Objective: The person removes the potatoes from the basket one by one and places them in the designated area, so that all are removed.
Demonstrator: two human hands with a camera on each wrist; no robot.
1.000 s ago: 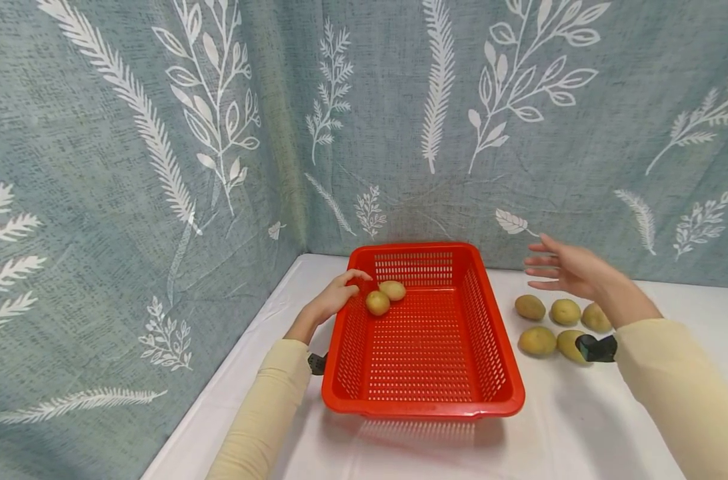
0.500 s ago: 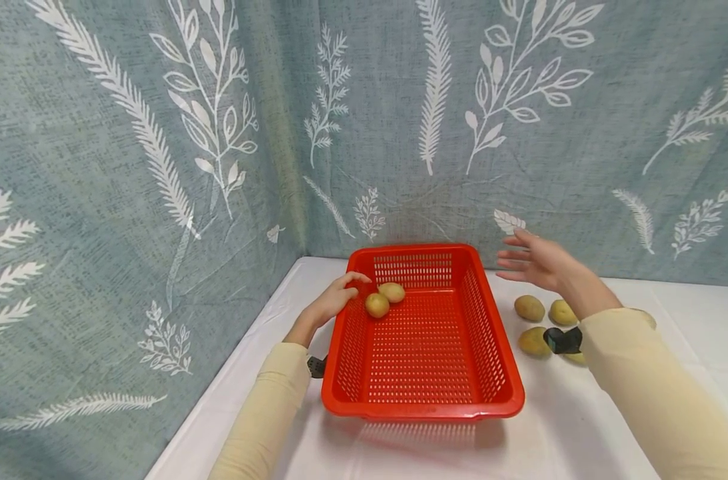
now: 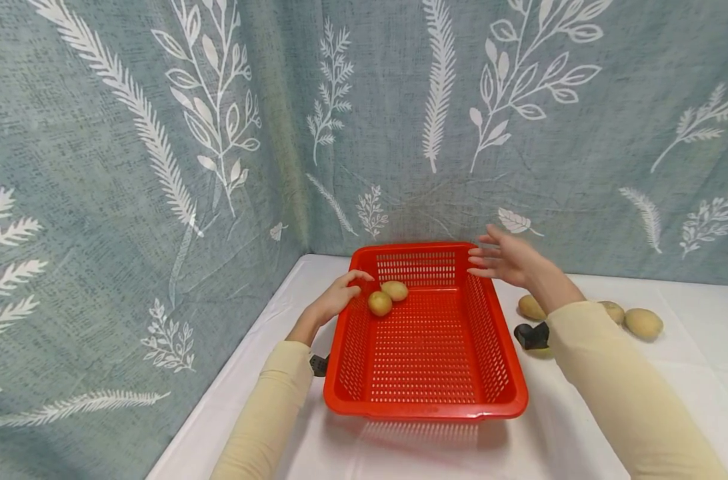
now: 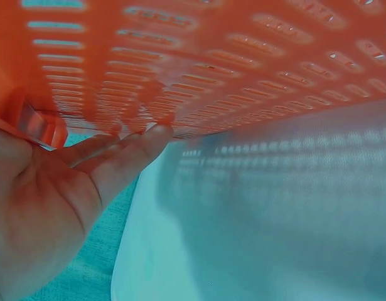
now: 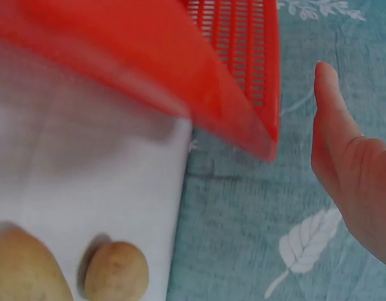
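Observation:
A red plastic basket [image 3: 421,347] with slotted walls stands at the middle of the table. Two yellowish potatoes lie inside at its back left, a front one [image 3: 379,303] and a paler one [image 3: 395,291]. My left hand [image 3: 335,301] holds the left rim; in the left wrist view its fingers [image 4: 127,157] meet the outer wall below the rim. Beside the back right corner hovers my right hand [image 3: 511,260], fingers extended and spread, holding nothing. Several more potatoes [image 3: 643,324] lie right of the basket, some partly hidden by my right arm.
A white cloth [image 3: 694,367] covers the table. Behind and to the left hangs a blue-green curtain [image 3: 394,133] with white leaf prints, close to the table's back edge. A black wrist camera [image 3: 532,335] sits under my right wrist.
My right hand has moved left from above the loose potatoes to the basket's back right corner, uncovering potatoes at the far right. My left hand and the basket stay in place.

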